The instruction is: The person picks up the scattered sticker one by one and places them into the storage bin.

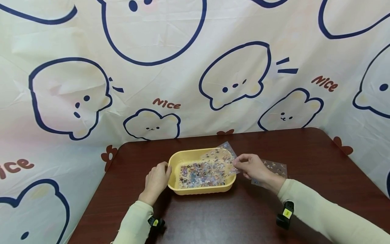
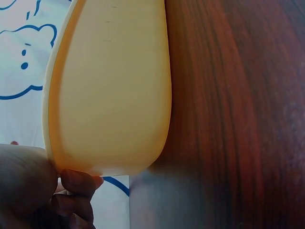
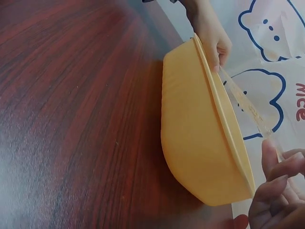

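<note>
A yellow plastic basin (image 1: 199, 191) stands on the table, with many small jigsaw puzzle pieces (image 1: 198, 174) spread over its bottom. My left hand (image 1: 156, 181) grips its left end at the rim; the left wrist view shows that hand's curled fingers (image 2: 78, 183) against the basin's end. Between thumb and fingertips, my right hand (image 1: 254, 166) pinches the edge of a clear plastic sheet (image 1: 226, 147). This sheet slants over the basin's right part, and pieces show on or through it. In the right wrist view the sheet (image 3: 245, 105) appears thin, nearly edge-on.
A second clear plastic sheet (image 1: 278, 166) with a few pieces lies on the table to the right, partly hidden by my right hand and wrist. The dark brown wooden table (image 1: 231, 220) ends at a printed cloth (image 1: 189, 81) hanging behind and at the sides.
</note>
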Demonstrator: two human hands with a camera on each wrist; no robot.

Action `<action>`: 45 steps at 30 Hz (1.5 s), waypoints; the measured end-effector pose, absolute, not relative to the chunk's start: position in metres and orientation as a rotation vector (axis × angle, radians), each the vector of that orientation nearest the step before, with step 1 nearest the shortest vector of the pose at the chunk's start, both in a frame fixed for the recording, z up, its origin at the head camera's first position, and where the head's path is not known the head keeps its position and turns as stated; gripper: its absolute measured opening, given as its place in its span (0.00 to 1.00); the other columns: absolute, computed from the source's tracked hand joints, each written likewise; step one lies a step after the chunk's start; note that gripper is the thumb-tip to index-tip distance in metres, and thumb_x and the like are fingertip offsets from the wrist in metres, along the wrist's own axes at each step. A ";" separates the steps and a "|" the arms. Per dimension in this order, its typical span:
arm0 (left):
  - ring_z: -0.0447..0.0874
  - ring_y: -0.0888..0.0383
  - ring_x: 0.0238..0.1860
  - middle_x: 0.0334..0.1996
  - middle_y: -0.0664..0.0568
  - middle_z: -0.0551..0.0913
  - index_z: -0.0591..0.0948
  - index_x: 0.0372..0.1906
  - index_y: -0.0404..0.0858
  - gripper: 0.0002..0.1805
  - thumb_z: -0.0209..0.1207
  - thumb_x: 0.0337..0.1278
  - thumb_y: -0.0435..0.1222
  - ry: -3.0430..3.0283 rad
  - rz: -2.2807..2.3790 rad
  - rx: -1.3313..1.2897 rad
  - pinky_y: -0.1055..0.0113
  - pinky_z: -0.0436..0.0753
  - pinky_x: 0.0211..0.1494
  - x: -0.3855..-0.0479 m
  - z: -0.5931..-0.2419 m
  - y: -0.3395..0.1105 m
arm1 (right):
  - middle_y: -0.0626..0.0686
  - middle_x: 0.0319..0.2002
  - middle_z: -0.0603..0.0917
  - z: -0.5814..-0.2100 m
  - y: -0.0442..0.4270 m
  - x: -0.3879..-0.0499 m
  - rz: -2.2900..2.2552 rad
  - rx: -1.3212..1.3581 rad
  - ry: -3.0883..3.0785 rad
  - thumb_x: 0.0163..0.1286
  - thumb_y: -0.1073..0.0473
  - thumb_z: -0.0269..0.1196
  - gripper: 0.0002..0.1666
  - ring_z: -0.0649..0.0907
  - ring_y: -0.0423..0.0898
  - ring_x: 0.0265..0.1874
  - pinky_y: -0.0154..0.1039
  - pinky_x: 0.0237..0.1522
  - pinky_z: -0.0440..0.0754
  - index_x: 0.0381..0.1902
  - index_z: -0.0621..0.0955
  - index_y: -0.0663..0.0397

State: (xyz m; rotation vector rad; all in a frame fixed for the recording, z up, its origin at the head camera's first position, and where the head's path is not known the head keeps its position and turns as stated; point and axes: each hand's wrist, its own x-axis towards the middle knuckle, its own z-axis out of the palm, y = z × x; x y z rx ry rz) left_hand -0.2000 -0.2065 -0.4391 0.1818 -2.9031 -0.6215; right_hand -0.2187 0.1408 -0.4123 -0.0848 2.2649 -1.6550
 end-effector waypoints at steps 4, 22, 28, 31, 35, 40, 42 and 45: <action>0.87 0.44 0.32 0.38 0.38 0.89 0.85 0.48 0.34 0.15 0.55 0.72 0.42 -2.898 -0.620 0.174 0.47 0.80 0.33 -0.200 -0.439 -0.206 | 0.44 0.22 0.82 -0.410 0.136 -0.218 -1.648 -0.093 2.261 0.74 0.57 0.61 0.13 0.70 0.37 0.13 0.30 0.18 0.68 0.48 0.80 0.62; 0.85 0.48 0.29 0.36 0.40 0.89 0.85 0.47 0.34 0.15 0.55 0.72 0.42 -2.900 -0.620 0.167 0.50 0.80 0.31 -0.202 -0.439 -0.207 | 0.44 0.16 0.78 -0.417 0.115 -0.220 -1.650 -0.106 2.292 0.72 0.61 0.60 0.10 0.67 0.37 0.11 0.31 0.16 0.65 0.44 0.81 0.63; 0.86 0.48 0.30 0.37 0.40 0.89 0.85 0.48 0.34 0.16 0.55 0.72 0.42 -2.903 -0.624 0.183 0.50 0.80 0.32 -0.202 -0.439 -0.207 | 0.46 0.21 0.85 -0.413 0.106 -0.221 -1.627 -0.086 2.330 0.71 0.61 0.61 0.08 0.67 0.37 0.11 0.31 0.16 0.65 0.42 0.82 0.61; 0.85 0.48 0.29 0.37 0.40 0.89 0.85 0.48 0.34 0.16 0.55 0.72 0.42 -2.901 -0.625 0.182 0.51 0.80 0.31 -0.201 -0.439 -0.207 | 0.48 0.24 0.88 -0.413 0.102 -0.224 -1.632 -0.076 2.329 0.71 0.61 0.61 0.08 0.66 0.37 0.11 0.31 0.17 0.64 0.43 0.83 0.61; 0.84 0.49 0.28 0.36 0.40 0.89 0.85 0.49 0.34 0.16 0.56 0.72 0.42 -2.907 -0.626 0.182 0.52 0.79 0.30 -0.201 -0.440 -0.207 | 0.47 0.18 0.84 -0.414 0.098 -0.227 -1.616 -0.091 2.327 0.72 0.62 0.61 0.08 0.64 0.37 0.10 0.31 0.17 0.63 0.43 0.83 0.60; 0.84 0.50 0.27 0.36 0.40 0.89 0.85 0.49 0.34 0.17 0.56 0.72 0.43 -2.908 -0.636 0.174 0.52 0.79 0.29 -0.201 -0.440 -0.208 | 0.53 0.19 0.86 -0.415 0.094 -0.226 -1.599 -0.171 2.367 0.72 0.64 0.60 0.06 0.62 0.37 0.09 0.32 0.15 0.62 0.42 0.83 0.60; 0.84 0.49 0.27 0.37 0.40 0.89 0.84 0.49 0.33 0.17 0.55 0.72 0.42 -2.907 -0.637 0.171 0.52 0.79 0.29 -0.201 -0.440 -0.208 | 0.55 0.26 0.89 -0.415 0.091 -0.224 -1.581 -0.202 2.399 0.72 0.65 0.60 0.06 0.61 0.37 0.08 0.32 0.15 0.61 0.41 0.83 0.60; 0.85 0.49 0.28 0.37 0.39 0.89 0.84 0.50 0.33 0.17 0.55 0.72 0.43 -2.906 -0.636 0.171 0.51 0.79 0.30 -0.201 -0.440 -0.208 | 0.60 0.30 0.90 -0.414 0.087 -0.222 -1.535 -0.240 2.457 0.72 0.63 0.61 0.05 0.61 0.37 0.08 0.33 0.14 0.61 0.40 0.83 0.59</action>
